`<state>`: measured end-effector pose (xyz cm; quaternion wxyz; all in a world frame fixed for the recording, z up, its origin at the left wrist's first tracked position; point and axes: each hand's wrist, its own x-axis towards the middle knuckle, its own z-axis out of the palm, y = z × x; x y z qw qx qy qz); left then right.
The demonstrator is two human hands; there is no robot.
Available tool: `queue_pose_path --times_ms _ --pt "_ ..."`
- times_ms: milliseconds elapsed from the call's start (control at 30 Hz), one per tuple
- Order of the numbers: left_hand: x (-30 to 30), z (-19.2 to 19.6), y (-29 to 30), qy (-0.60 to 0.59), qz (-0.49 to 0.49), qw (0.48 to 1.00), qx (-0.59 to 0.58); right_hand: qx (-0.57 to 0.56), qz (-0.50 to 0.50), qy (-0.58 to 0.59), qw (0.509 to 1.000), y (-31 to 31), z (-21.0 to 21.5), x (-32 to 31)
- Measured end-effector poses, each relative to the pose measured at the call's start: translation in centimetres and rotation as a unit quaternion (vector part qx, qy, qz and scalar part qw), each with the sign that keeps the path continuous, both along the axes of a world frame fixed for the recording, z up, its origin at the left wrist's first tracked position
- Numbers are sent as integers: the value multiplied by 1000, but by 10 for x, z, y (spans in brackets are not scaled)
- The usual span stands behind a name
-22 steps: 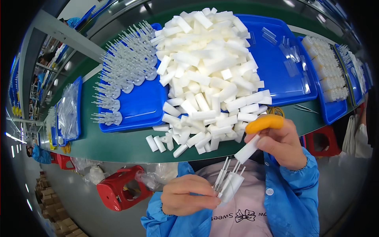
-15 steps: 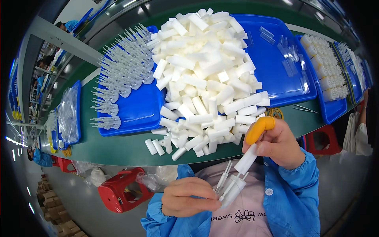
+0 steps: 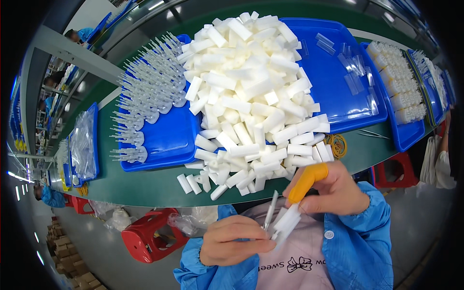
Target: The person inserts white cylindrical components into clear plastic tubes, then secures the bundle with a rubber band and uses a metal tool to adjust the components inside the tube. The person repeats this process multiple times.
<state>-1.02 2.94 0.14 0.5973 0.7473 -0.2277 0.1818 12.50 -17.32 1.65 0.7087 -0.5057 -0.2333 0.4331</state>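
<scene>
In front of my chest, my left hand (image 3: 237, 240) pinches the base of a clear plastic pronged part. Thin prongs (image 3: 270, 211) stick up from it beside my fingers. My right hand (image 3: 333, 191), with an orange finger cot (image 3: 309, 182) on one finger, closes on the upper end of a white foam tube (image 3: 288, 220). The tube sits over the prongs, close against another foam tube; motion blurs both. My left fingers hide most of the base. Beyond my hands is a big heap of white foam tubes (image 3: 251, 87).
Left of the heap, a blue tray (image 3: 169, 142) holds rows of clear pronged parts (image 3: 150, 82). A blue tray (image 3: 333, 82) at right holds clear tubes. Yellow rubber bands (image 3: 337, 146) and tweezers (image 3: 372, 134) lie on the green table (image 3: 145, 186). Red stools (image 3: 152, 237) stand below.
My right hand has moved down and left, bringing the foam tube down over a prong, beside the other foam tube. My left hand has barely shifted.
</scene>
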Motion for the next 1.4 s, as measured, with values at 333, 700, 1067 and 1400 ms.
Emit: queue_pose_path --times_ms 333,700,1067,1400 --pt "-2 6 -20 108 143 982 -53 21 -68 -159 985 3 4 -14" --pt "-11 -11 -6 140 246 947 -151 -225 -159 -580 767 -11 -3 8" --pt "-9 -16 -5 126 246 934 -227 -310 -134 -650 681 1 -27 -4" --pt "-7 -16 -5 69 107 981 -147 27 -251 -40 967 -23 -7 5"
